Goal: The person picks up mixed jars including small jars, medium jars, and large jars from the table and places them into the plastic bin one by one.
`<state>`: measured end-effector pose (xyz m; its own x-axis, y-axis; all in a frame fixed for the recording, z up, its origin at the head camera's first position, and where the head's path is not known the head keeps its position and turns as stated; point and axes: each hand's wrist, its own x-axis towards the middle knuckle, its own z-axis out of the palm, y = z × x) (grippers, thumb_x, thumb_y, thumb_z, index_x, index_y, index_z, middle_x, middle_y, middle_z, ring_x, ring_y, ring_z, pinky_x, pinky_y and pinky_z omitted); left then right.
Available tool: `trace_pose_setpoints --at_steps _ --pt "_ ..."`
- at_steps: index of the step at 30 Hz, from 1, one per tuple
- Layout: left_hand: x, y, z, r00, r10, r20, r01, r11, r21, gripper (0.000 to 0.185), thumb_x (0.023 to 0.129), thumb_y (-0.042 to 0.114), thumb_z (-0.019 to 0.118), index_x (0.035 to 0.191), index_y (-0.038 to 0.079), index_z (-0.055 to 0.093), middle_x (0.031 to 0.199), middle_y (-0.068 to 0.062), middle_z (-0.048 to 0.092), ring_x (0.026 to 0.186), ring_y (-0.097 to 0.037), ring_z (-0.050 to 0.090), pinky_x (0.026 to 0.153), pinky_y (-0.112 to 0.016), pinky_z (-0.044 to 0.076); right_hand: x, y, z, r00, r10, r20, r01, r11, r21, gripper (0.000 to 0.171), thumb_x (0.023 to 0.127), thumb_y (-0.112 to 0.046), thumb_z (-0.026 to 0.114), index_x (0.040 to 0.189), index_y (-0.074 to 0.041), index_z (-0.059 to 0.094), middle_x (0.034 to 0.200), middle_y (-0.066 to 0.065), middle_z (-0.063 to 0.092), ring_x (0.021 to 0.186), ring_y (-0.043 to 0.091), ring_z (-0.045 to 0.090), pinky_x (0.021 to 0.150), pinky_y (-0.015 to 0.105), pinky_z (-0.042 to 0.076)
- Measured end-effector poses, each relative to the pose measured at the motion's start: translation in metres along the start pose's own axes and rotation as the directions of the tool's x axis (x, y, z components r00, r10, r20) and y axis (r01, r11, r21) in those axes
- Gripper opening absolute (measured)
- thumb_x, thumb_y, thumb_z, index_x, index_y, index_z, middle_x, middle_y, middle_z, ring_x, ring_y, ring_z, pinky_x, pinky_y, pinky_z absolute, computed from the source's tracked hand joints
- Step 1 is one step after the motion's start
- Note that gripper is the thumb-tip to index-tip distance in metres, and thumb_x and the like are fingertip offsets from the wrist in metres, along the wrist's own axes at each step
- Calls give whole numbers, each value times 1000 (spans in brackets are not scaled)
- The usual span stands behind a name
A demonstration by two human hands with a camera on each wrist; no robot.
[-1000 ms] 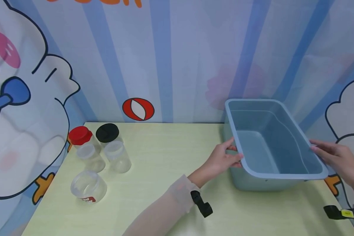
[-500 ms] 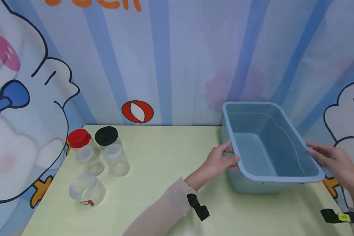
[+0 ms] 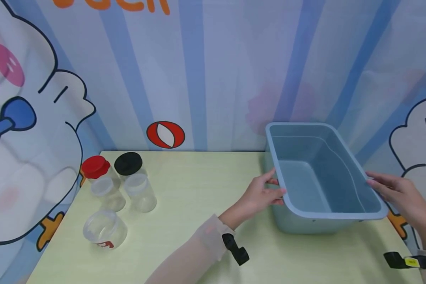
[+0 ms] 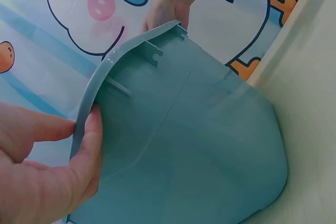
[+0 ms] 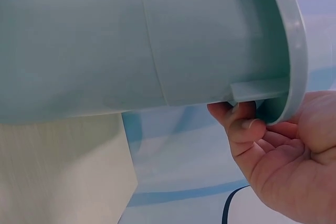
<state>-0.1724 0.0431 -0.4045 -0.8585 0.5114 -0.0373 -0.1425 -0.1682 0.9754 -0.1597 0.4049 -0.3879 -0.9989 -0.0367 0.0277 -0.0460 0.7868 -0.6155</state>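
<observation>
Gripping the blue bin [image 3: 323, 181] by opposite sides of its rim, the left hand [image 3: 262, 194] and right hand [image 3: 397, 192] have it at the head view's right, beside the bare surface [image 3: 202, 189]; matched pressure should keep it level.

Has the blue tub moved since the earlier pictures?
Yes, the tub has moved slightly left, nearer to the red ball printed on the backdrop.

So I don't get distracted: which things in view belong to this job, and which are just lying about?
In the job, judging by the grip:
blue-grey tub
left hand, holding its side
right hand, holding the opposite side

Apparently just lying about, untouched:
red-lidded jar
black-lidded jar
wide clear container
left narrow clear container
right narrow clear container
</observation>
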Motion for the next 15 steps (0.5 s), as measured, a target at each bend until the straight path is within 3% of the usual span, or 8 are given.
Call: trace_pose_setpoints --at_steps 6,12,15 --pt "-4 5 -2 1000 -5 -3 5 1000 -4 71 98 -3 60 158 8 24 116 -7 54 83 -16 68 80 -32 58 -1 -5 2 1000 -6 1 6 1000 4 57 109 -30 40 144 15 37 130 42 49 105 50 60 67 33 58" --pt "-5 5 -2 1000 -3 -1 3 1000 -5 70 97 -4 59 157 8 24 115 -8 54 81 -14 67 80 -33 58 -1 -6 4 1000 -26 -10 26 1000 -10 56 109 -29 40 145 14 38 131 42 49 108 53 57 70 38 58" --pt "-6 5 -3 1000 -3 0 3 1000 -2 71 97 -4 59 157 8 24 115 -8 54 79 -14 67 83 -37 58 -1 -7 4 999 -36 -8 36 999 -6 56 109 -29 41 145 13 38 130 41 51 104 48 61 68 33 58"
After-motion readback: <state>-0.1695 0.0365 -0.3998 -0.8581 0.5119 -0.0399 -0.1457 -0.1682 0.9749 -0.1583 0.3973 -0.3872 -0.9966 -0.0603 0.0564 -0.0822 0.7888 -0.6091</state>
